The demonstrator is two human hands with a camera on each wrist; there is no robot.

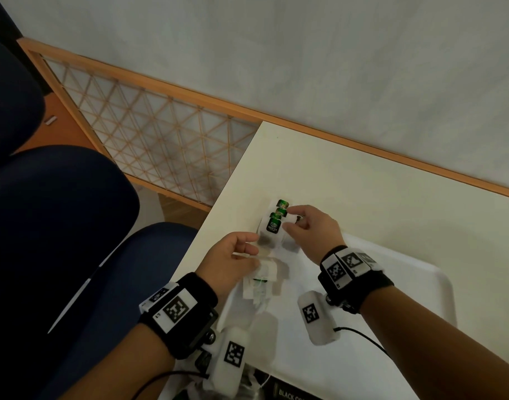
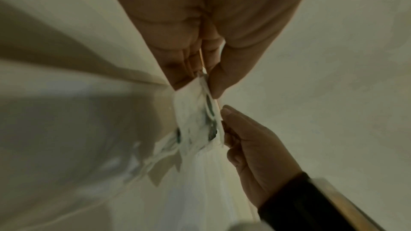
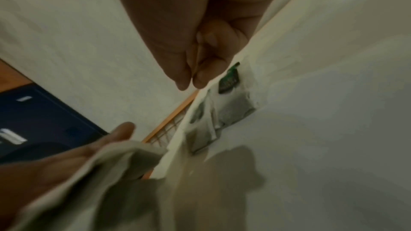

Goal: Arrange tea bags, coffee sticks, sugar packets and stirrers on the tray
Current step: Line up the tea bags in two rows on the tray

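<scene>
- While the tea bags [image 1: 272,226] lie in an overlapping row on the cream table [image 1: 348,192], just beyond the far left corner of the white tray [image 1: 415,287], both hands work at that row.
- The left hand [image 1: 231,258] is on the end of the row nearest the tray corner, thumb and curled fingers pinching white tea-bag paper, probably to pin the pile so it does not slide.
- The right hand [image 1: 311,228] is on the side of the row toward the tray, its thumb and forefinger pressed tip to tip beside the green tags; the right wrist view shows a thin pale sliver between them, likely a string or paper edge, though I cannot tell for certain.
- More tea bags [image 1: 260,280] trail from the left hand back over the tray's near left edge.
- A dark box [image 1: 291,392] marked "BLACK" sits at the tray's near edge; I judge it holds the coffee sticks.
- Sugar packets and stirrers are not visible.
</scene>
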